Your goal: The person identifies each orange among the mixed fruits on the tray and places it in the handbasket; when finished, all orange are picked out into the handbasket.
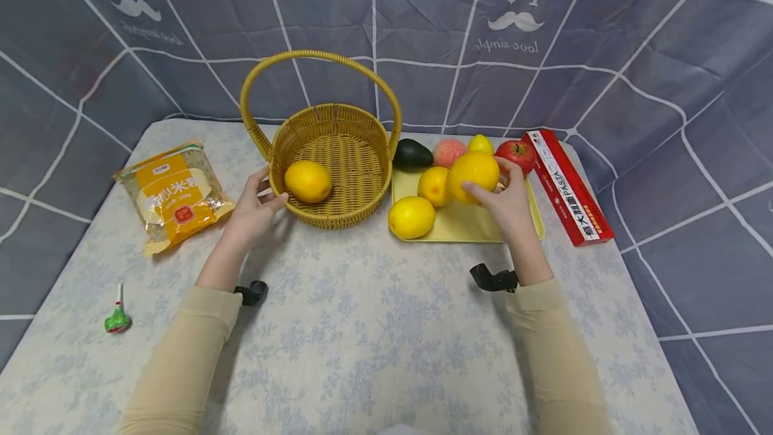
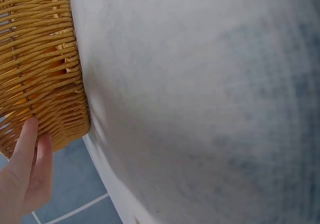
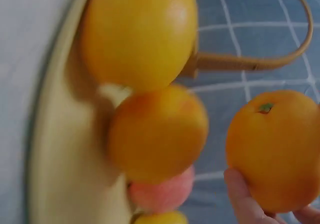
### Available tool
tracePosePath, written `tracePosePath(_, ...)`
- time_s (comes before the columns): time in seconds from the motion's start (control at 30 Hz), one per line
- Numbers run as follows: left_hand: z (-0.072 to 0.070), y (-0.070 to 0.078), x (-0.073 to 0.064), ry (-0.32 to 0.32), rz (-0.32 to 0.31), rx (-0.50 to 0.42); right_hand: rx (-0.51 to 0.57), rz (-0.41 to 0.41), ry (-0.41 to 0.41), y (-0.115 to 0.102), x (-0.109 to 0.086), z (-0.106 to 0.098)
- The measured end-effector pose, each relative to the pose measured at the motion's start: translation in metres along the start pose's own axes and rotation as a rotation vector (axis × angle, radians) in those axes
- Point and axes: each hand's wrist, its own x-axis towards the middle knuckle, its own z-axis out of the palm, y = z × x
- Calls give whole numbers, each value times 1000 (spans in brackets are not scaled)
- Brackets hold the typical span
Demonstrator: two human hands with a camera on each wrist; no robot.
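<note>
My right hand (image 1: pixel 506 195) grips an orange (image 3: pixel 275 151) in the air above the pale yellow tray (image 1: pixel 471 230); the right wrist view shows the green stem end. On the tray are another orange (image 1: pixel 433 186) and a yellow, lemon-like fruit (image 1: pixel 412 217) at its front left corner. At the left side of the woven basket (image 1: pixel 341 220), my left hand (image 1: pixel 250 210) touches the outer wall with fairly straight fingers (image 2: pixel 26 139). Inside that basket, on the left, lies one yellow-orange fruit (image 1: pixel 308 181). The basket's tall handle (image 1: pixel 320 54) stands upright.
Along the tray's back sit a dark green avocado (image 1: pixel 413 154), a pink peach (image 1: pixel 449 152), a small lemon (image 1: pixel 480 144) and a red apple (image 1: pixel 517 155). A red pasta box (image 1: pixel 568 186) lies to the right. Leftward are a grain bag (image 1: pixel 175 195) and a green lollipop (image 1: pixel 117 319).
</note>
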Motion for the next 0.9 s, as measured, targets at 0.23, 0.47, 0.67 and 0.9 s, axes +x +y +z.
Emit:
tracePosePath(0.23, -1, 0, 1, -7, 5, -15, 18, -240, -191, -32, -1, 36)
tracePosePath(0.47, -1, -1, 2, -4, 4, -22, -31, -380, -377, -52, 2, 89)
tracePosePath(0.67, 1, -2, 2, 0, -1, -32, -128, -421, -438, -49, 11, 128)
tracePosePath(0.9, 1, -3, 1, 13, 10, -55, -241, -507, -547, -41, 16, 155)
